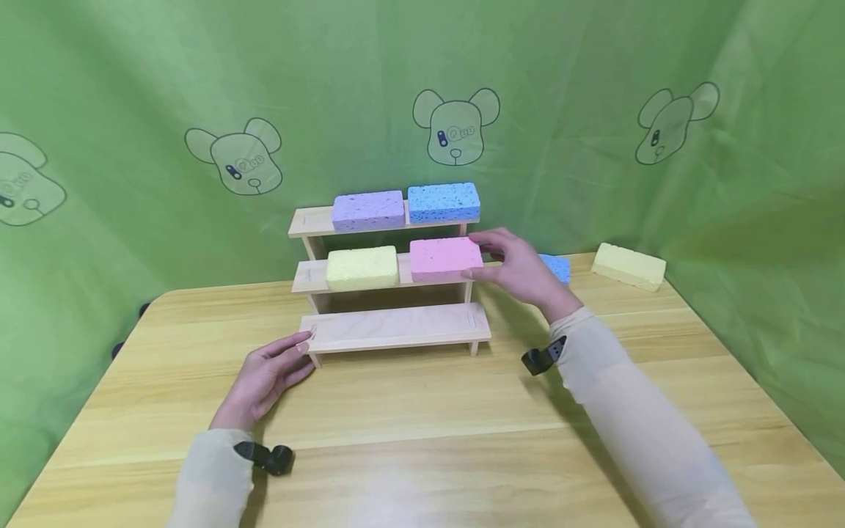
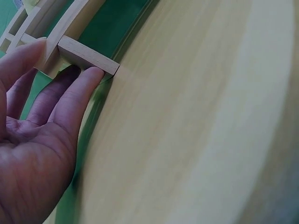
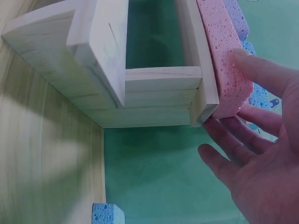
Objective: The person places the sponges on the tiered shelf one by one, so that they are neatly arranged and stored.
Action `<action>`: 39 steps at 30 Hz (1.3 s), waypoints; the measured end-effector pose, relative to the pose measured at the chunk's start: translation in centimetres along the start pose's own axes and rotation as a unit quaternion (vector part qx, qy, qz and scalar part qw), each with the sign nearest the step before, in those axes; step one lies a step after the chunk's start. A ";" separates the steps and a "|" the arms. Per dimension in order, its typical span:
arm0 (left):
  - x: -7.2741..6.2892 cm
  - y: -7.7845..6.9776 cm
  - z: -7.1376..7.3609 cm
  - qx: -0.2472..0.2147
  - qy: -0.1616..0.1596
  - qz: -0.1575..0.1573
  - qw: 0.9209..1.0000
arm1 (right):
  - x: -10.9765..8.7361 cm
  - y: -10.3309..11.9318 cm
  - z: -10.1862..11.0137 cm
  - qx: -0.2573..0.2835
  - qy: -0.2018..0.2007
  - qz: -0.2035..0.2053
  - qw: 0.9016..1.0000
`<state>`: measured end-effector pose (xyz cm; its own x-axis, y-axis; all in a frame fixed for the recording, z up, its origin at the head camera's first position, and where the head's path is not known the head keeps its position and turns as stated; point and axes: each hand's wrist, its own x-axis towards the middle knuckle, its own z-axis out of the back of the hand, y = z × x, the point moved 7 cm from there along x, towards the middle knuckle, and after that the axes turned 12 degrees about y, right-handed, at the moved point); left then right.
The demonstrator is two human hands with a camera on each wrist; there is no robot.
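A three-step wooden rack [image 1: 396,328] stands on the table. Its lowest step's left end is held by my left hand [image 1: 267,375], thumb on top; in the left wrist view, fingers [image 2: 77,95] lie against the step's leg. On the middle step, my right hand [image 1: 524,271] pinches the right end of a pink sponge [image 1: 442,259], which lies flat there. The right wrist view shows the thumb on the pink sponge [image 3: 229,60] and other fingers around its end. Left of it sits a pale yellow sponge [image 1: 361,268].
Purple [image 1: 367,210] and blue [image 1: 444,202] sponges lie on the top step. Right of the rack, another blue sponge [image 1: 557,268], partly hidden by my right hand, and a second yellow sponge [image 1: 629,266] lie on the table [image 1: 422,433]. A green curtain [image 1: 343,88] hangs behind.
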<state>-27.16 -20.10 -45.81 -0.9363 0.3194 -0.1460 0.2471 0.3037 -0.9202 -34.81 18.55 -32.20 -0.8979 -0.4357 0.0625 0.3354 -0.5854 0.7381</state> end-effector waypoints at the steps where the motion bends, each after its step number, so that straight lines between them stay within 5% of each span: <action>1: 0.0 0.0 0.0 0.001 0.000 0.000 1.000 | 0.0 0.0 0.0 0.002 0.000 0.000 1.000; 15: 0.0 0.0 -0.1 -0.001 -0.002 -0.002 1.000 | -0.1 -0.9 0.0 0.021 -0.001 0.013 1.000; 39: 0.0 0.0 0.0 0.001 0.003 0.005 1.000 | -4.9 -6.8 4.6 0.017 -0.013 -0.018 1.000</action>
<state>-27.16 -20.09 -45.78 -0.9326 0.3268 -0.1529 0.2555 0.2992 -0.9193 -34.08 27.85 -34.44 -0.9165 -0.3967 0.0520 0.2928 -0.5762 0.7631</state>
